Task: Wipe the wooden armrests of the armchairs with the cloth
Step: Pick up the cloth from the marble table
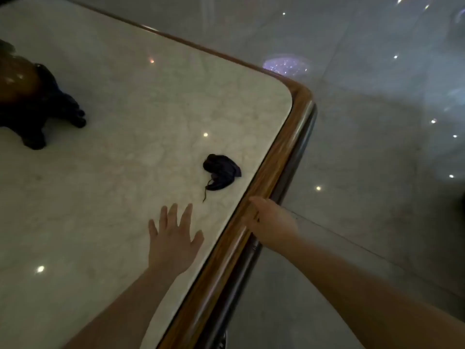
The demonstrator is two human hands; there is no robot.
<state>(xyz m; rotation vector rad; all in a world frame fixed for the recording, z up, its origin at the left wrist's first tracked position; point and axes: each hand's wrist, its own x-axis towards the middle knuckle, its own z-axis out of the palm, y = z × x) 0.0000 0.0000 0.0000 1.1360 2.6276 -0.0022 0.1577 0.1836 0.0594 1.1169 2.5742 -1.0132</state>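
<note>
A small dark crumpled cloth (pixel 221 172) lies on the pale marble tabletop (pixel 113 159), close to the table's wooden edge (pixel 284 152). My left hand (pixel 173 238) hovers over the marble a short way below the cloth, fingers spread, holding nothing. My right hand (pixel 271 222) rests on the wooden edge to the lower right of the cloth, its fingers curled over the rim and partly hidden. No armchair or armrest is in view.
A dark carved stand with a brown rounded ornament (pixel 32 104) sits on the table at the far left. Glossy grey floor tiles (pixel 377 172) with light reflections lie beyond the table's rounded corner on the right.
</note>
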